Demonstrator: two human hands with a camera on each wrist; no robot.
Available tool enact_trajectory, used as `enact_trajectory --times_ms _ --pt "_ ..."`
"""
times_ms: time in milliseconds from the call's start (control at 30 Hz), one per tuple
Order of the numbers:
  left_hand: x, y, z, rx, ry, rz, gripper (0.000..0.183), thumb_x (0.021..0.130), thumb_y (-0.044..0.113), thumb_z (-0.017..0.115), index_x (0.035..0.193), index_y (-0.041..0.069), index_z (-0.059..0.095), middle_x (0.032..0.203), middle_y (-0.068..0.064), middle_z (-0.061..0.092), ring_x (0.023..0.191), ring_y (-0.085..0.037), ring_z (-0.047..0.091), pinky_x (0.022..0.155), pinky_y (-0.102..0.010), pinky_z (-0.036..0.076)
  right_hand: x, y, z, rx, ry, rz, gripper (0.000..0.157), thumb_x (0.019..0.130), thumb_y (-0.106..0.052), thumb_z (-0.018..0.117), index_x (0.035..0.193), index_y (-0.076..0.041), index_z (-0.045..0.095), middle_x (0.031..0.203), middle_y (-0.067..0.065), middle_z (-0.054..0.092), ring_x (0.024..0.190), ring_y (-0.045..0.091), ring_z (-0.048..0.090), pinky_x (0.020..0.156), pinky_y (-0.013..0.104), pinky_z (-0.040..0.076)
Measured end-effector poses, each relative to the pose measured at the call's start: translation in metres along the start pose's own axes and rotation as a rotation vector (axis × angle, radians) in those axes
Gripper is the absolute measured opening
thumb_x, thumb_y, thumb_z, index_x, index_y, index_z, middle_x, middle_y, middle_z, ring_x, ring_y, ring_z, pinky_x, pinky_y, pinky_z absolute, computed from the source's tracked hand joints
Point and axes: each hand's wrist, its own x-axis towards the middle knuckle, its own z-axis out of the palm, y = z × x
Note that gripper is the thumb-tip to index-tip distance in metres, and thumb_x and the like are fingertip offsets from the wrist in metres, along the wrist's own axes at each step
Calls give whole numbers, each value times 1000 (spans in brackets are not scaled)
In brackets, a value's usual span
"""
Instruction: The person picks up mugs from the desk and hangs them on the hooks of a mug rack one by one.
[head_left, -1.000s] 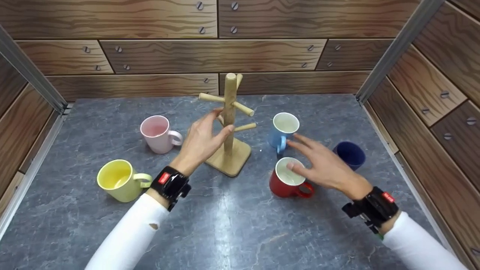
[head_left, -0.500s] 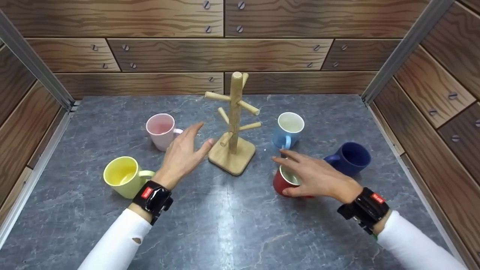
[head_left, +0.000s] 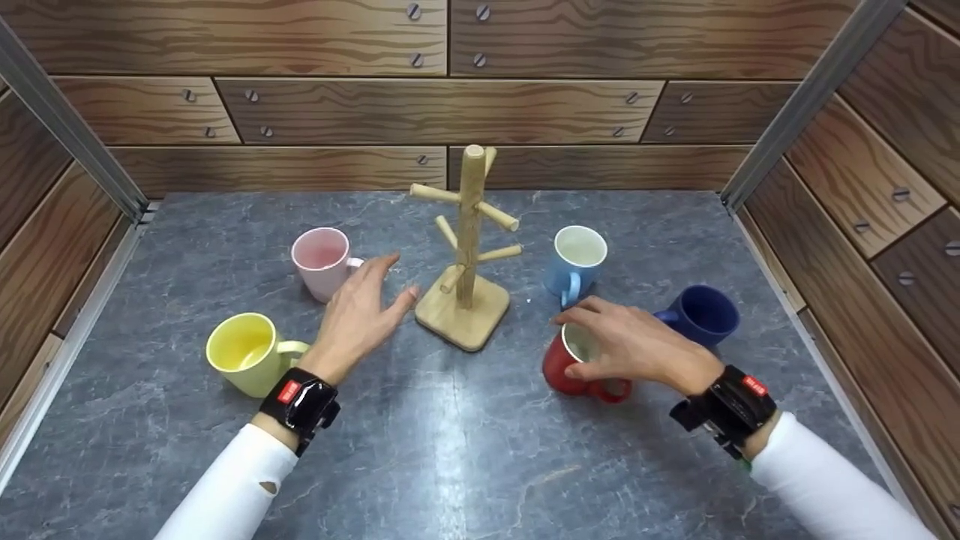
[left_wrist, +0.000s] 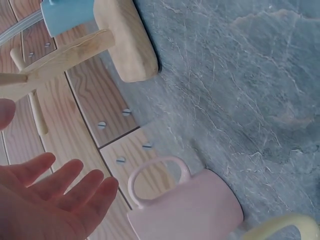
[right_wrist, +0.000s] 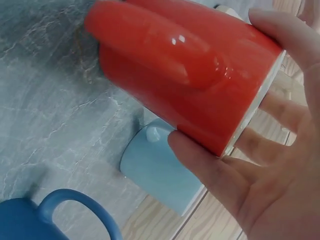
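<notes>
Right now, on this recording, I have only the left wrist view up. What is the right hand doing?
Observer: The right hand grips the red mug near its rim, as the right wrist view shows.
Operator: The top of the wooden stand runs out of my picture. Does anything hang up there?
Observer: No. The head view takes in the whole stand, and no mug hangs from it.
Operator: Apart from the red one, is there a mug that I miss altogether?
Observer: Yes, a dark blue mug, standing upright to the right of the light blue mug.
</notes>
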Motion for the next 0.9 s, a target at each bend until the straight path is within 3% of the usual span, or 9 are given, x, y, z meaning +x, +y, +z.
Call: enact_trajectory --times_ms 333,433,567,733,833,900 --pt "-3 -5 0 17 25 7 62 98 44 64 148 8 53 148 -16 55 134 -37 54 110 -55 44 2 -8 -3 -8 83 69 58 84 -52 80 129 -18 64 116 5 60 87 22 64 69 37 58" --pt "-5 -8 2 36 65 30 60 97 40 67 146 6 55 145 -17 57 132 -38 55 110 -54 44 4 -8 0 9 126 131 59 83 -56 78 127 -18 64 111 5 61 84 22 63 67 38 56" --pt "-9 -9 8 95 151 118 54 95 32 71 139 3 59 137 -19 61 124 -39 59 106 -52 46 8 -6 3 96 173 236 56 85 -60 74 123 -19 65 109 4 66 88 23 63 72 40 54" --pt "-14 -2 17 132 282 329 34 92 23 72 120 4 66 123 -16 63 109 -36 64 95 -50 53 13 -4 4 252 157 333 56 89 -65 67 119 -18 64 108 5 69 93 23 63 78 40 51" --pt "-16 5 22 93 358 556 22 88 15 75 106 4 69 111 -13 66 98 -31 67 87 -44 57 15 -5 3 340 115 379 63 90 -70 63 122 -16 62 108 6 67 94 24 61 78 37 49" --pt "-17 10 27 54 365 733 22 85 14 78 102 3 69 106 -13 68 94 -28 67 85 -40 59 16 -7 1 393 89 409 68 90 -72 61 126 -14 61 110 7 66 95 25 61 77 36 48"
